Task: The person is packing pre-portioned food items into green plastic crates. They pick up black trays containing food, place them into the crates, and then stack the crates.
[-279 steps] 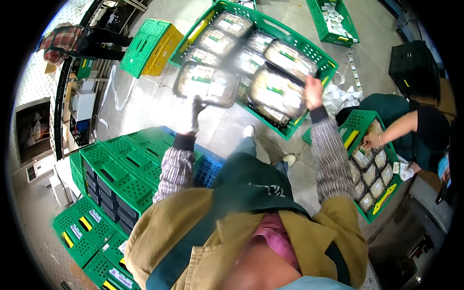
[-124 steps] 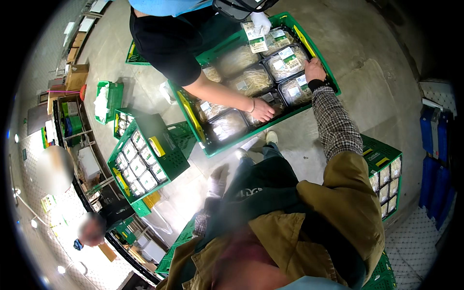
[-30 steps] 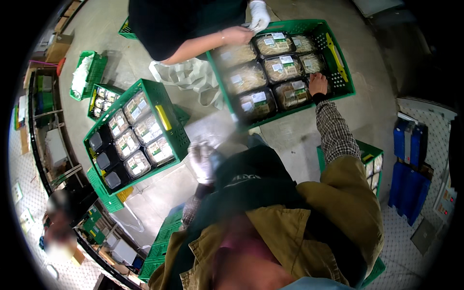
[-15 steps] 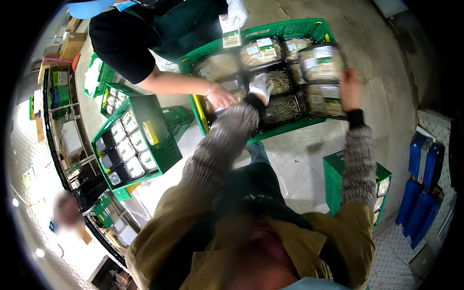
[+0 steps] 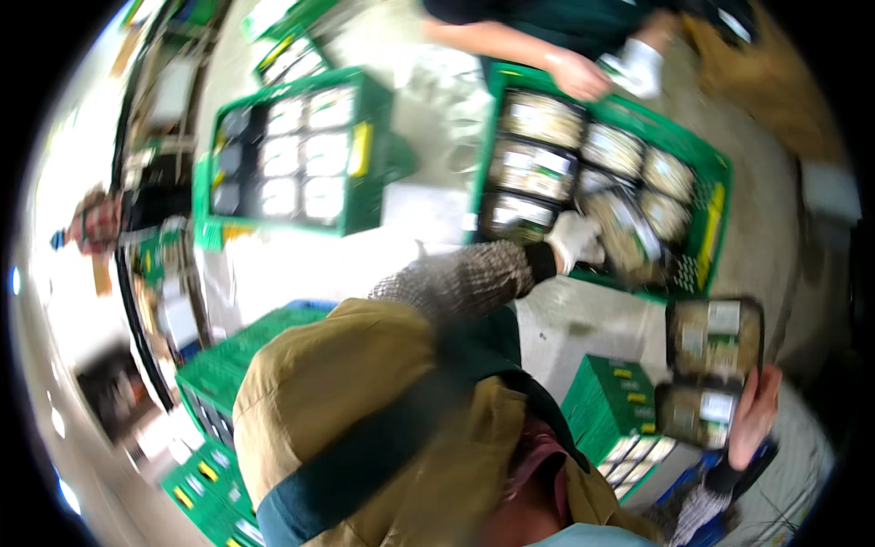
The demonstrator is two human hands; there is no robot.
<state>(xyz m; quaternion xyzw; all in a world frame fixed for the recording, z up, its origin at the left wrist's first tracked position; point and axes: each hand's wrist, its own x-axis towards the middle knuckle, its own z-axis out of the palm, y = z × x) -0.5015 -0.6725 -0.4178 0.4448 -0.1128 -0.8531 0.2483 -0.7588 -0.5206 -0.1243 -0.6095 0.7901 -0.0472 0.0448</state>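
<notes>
My right hand (image 5: 755,410), bare, is closed on the edge of two black film-covered food trays outside the crate's near right corner. The upper tray (image 5: 715,337) and lower tray (image 5: 697,415) carry pale labels; stringy pale food shows through the film. My left hand (image 5: 572,239), in a white glove, reaches over the near side of a green crate (image 5: 638,114). Its curled fingers are at the edge of a tilted food tray (image 5: 620,228), somewhat blurred. Several similar trays lie in rows around it, including one labelled tray (image 5: 538,169) at the left.
Across the crate, a co-worker's bare hand (image 5: 579,77) is at the far rim, and their gloved hand (image 5: 643,68) is beside it. A green crate of trays (image 5: 360,150) stands left. Another green crate (image 5: 606,392) is near my right arm. Stacked green crates (image 5: 255,351) stand lower left.
My right hand has carried the two trays out of the crate, toward me and right. My left hand stays in the crate, where a tray now lies tilted. The view has turned.
</notes>
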